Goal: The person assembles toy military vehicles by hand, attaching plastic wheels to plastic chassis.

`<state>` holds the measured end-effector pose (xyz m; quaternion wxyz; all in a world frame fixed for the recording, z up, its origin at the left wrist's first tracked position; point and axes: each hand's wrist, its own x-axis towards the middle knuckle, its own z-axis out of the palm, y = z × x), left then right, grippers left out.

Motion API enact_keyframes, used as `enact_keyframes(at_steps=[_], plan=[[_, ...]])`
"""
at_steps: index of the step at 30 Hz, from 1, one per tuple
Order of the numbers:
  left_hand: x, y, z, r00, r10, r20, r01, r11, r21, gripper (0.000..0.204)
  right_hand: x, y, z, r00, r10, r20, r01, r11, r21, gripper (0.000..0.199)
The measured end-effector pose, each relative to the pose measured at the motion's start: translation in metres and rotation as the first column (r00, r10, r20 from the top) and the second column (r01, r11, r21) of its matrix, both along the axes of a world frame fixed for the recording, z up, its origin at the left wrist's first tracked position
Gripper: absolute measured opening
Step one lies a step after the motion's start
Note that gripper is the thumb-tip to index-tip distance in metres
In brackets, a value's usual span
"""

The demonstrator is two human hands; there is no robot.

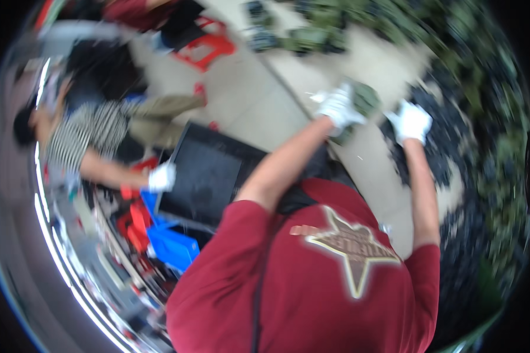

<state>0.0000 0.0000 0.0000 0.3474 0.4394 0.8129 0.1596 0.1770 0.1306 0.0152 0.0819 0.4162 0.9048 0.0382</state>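
Observation:
A white glove covers my left hand (337, 109), which is closed around a rounded green piece (366, 100), perhaps of cloth or soft plastic. Part of this piece shows beyond my fingers and thumb, and its exact kind is blurred. Over to the right, my right hand (412, 122), gloved in white too, reaches over a spread of small black pieces (439, 112). Its thumb stands apart from the fingers. I see nothing held in it, though the fingertips are blurred against the dark pieces.
Heaps of green pieces (503, 117) line the far and right side of the pale surface. At left, a person in a striped shirt (88, 132) rests a gloved hand on a black bin (203, 170). A blue bin (174, 244) and a red stool (206, 50) stand nearby.

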Motion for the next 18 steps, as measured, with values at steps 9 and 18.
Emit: enact_keyframes(at_steps=[9, 18], plan=[[-0.042, -0.022, -0.008, 0.973, -0.015, 0.232, -0.003, 0.997, 0.078, 0.105, -0.025, 0.024, -0.009, 0.874, -0.061, -0.482, 0.022, 0.996, -0.086, 0.051], [-0.11, -0.042, -0.011, 0.92, -0.137, 0.367, 0.114, 0.99, 0.084, 0.09, -0.059, -0.137, -0.048, 0.56, -0.312, -0.767, 0.032, 0.934, -0.356, 0.029]])
